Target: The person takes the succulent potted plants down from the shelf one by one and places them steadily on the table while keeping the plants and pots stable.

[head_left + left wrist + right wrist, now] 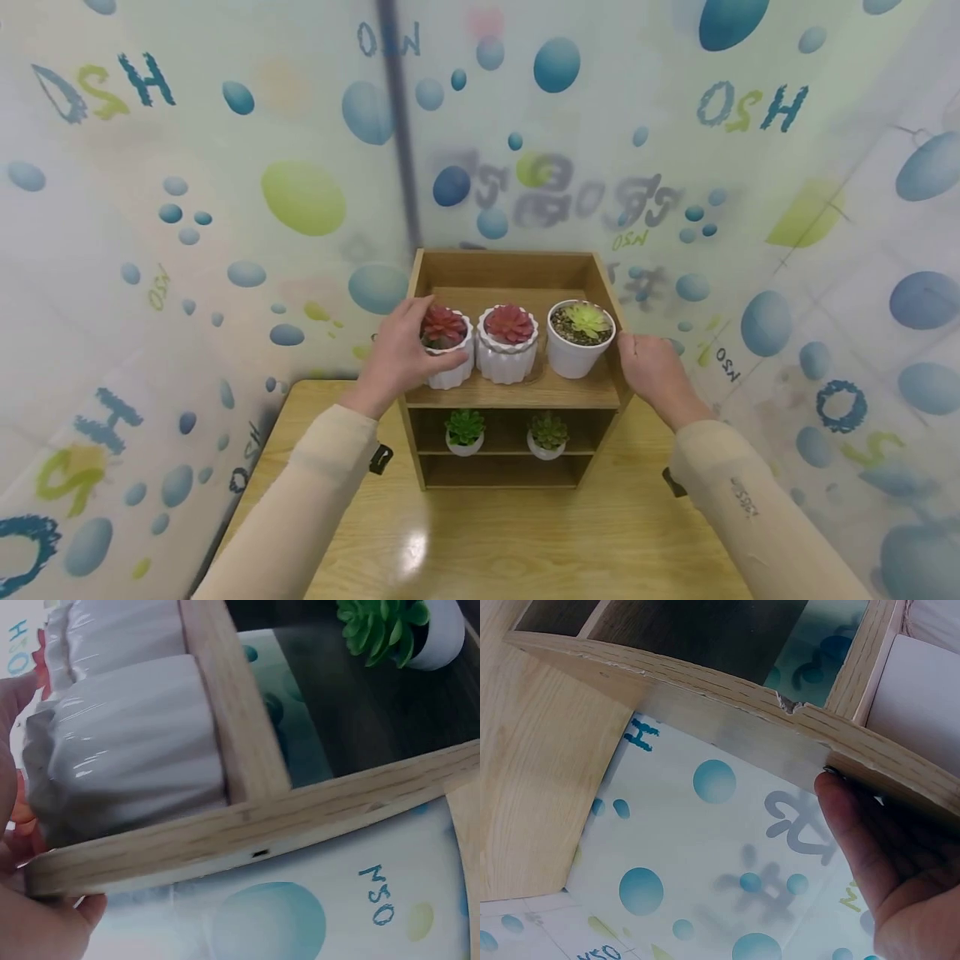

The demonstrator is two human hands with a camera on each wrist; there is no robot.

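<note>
A small wooden shelf (517, 394) stands on the table. On its top board are two ribbed white pots with red succulents, the left pot (450, 367) and the middle pot (507, 358), and a plain white pot (573, 360) with a yellow-green succulent. My left hand (401, 350) grips the upper left side panel (150, 851), its thumb across the left pot. In the left wrist view one fingertip lies outside that panel. At the upper right side panel (727, 694), my right hand (656, 371) holds the edge from outside; some of its fingers are in shadow.
A green succulent (465, 427) and a darker one (548, 431), both in small white pots, stand on the lower shelf. The wooden table (480, 542) extends toward me. Walls with a bubble pattern (480, 125) surround the table behind and at both sides.
</note>
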